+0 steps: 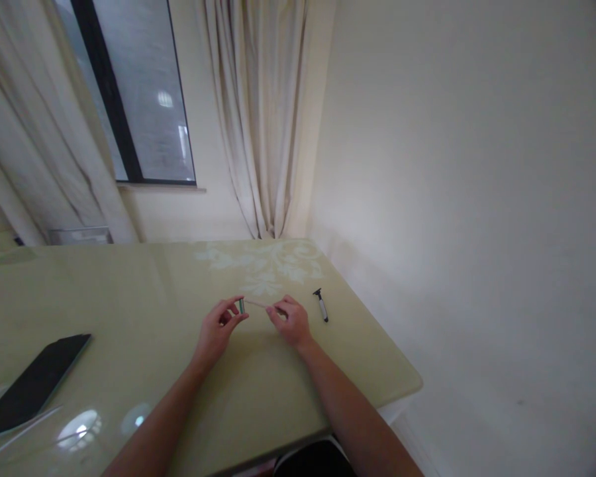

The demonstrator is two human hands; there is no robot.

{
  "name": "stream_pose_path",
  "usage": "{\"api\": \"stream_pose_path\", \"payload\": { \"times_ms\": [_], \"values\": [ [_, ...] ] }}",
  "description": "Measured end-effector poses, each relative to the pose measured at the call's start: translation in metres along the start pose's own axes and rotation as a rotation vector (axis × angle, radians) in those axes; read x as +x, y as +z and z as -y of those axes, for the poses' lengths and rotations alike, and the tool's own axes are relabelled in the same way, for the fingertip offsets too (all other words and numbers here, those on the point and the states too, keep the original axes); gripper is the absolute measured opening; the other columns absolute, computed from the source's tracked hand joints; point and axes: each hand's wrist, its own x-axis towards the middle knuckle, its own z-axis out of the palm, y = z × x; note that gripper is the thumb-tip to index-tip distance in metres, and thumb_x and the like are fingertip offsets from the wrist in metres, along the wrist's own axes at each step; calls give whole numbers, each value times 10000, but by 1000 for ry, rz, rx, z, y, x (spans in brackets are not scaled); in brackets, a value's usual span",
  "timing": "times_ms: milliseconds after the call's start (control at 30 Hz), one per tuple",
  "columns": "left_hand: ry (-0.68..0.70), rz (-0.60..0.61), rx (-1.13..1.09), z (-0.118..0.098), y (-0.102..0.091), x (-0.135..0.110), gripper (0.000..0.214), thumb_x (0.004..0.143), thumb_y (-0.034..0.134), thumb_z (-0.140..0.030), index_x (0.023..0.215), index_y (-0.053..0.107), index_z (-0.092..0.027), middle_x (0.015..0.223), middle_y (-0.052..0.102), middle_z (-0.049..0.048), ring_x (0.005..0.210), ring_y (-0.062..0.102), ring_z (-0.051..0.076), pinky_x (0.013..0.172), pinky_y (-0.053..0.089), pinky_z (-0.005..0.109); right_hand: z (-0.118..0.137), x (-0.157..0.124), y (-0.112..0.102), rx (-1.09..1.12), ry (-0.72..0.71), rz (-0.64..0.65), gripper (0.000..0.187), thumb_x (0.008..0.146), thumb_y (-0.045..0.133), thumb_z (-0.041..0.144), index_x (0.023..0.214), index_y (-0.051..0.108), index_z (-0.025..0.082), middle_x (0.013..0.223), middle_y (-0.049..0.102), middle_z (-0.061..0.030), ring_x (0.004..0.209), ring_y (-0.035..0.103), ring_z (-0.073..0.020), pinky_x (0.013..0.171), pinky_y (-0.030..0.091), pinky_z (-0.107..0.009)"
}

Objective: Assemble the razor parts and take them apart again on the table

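Observation:
Between the thumb and fingertips of my left hand (221, 321) is a small flat piece with a green and whitish edge (242, 306), held upright; it is too small to name surely. My right hand (291, 320) pinches a thin pale stick (256, 303), which points left. The stick's far tip reaches the small piece, but whether it touches cannot be told. To the right of my right hand a razor (321, 305) with a black head and a grey and black handle lies on the table.
The glossy pale green table (144, 298) has a white floral pattern near its far corner. At the left lie a black flat panel (34, 384) and a white cable (24, 430). A wall (451, 232) runs along the right, with curtains (263, 119) and a window (144, 93) behind.

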Motion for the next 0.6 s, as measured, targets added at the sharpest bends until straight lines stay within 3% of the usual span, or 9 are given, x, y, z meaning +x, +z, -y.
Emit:
{"api": "stream_pose_path", "payload": {
  "times_ms": [333, 467, 600],
  "values": [
    [-13, -5, -4, 4, 0, 1, 452, 769, 791, -460, 1150, 749, -220, 787, 587, -30, 554, 467, 98, 534, 403, 238, 1, 1, 2, 8, -31, 40, 291, 948, 655, 428, 810, 776, 202, 778, 632, -11, 681, 577, -124, 665, 408, -238],
    [-10, 0, -1, 4, -1, 1, 450, 780, 788, -459, 1163, 745, -228, 790, 590, -31, 573, 477, 103, 554, 414, 242, -1, 2, 0, -31, 55, -16, 329, 961, 642, 434, 772, 770, 197, 775, 627, -15, 689, 577, -129, 658, 398, -243],
    [-10, 5, 0, 4, -1, 1, 457, 775, 792, -464, 1163, 741, -228, 797, 591, -32, 568, 474, 100, 553, 417, 241, -1, 2, 2, -5, 6, 45, 313, 954, 653, 446, 812, 781, 199, 784, 623, -10, 683, 568, -122, 653, 392, -238]
  ]
}}
